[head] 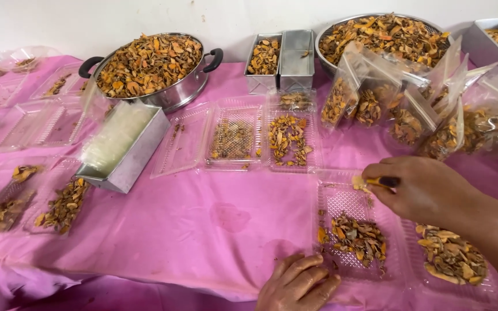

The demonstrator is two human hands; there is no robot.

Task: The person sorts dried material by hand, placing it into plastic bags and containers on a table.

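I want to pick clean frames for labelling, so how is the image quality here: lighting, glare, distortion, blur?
Head view: even, soft light with faint shadows; mild glare on the steel pot and clear trays; wide-angle bowing at the edges; the right hand and left hand look slightly soft, the table centre sharp.

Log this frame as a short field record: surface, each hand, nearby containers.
surface: table under a pink cloth
left hand: flat on the cloth by the clear tray of dried orange-brown slices
right hand: pinching one slice over that tray's far end
behind: handled steel pot heaped with slices, filled clear bags, metal tins
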